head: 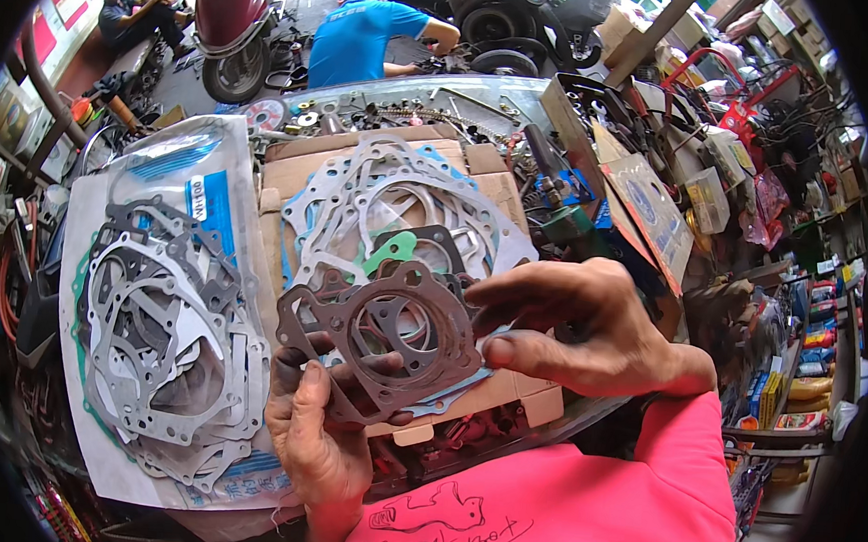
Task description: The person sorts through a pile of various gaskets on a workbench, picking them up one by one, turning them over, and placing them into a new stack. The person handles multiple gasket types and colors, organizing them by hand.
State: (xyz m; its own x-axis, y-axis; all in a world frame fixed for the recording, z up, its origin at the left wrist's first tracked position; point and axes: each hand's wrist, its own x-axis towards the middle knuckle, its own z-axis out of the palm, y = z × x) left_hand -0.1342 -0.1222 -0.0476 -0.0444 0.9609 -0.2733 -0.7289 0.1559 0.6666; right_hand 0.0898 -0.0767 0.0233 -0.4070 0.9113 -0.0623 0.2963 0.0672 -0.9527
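My left hand [320, 428] grips the lower left of a dark grey engine cylinder head gasket [397, 392], its large round opening facing me. My right hand [579, 332] is at the gasket's right edge, thumb and fingers spread; whether they touch it I cannot tell. Beyond the held gasket, a pile of pale metal and paper gaskets [319, 204] lies on a flattened cardboard box [299, 155], with a small green gasket [393, 250] among them. On the left, more grey and white gaskets [171, 419] lie on a clear printed plastic bag [225, 154] over white paper.
Bolts, washers and springs [399, 112] lie along the far side of the glass-topped counter [519, 90]. An open box of tools [639, 201] stands at the right. Beyond the counter, a person in a blue shirt [355, 39] bends over parts near a red scooter [230, 12]; another sits far left.
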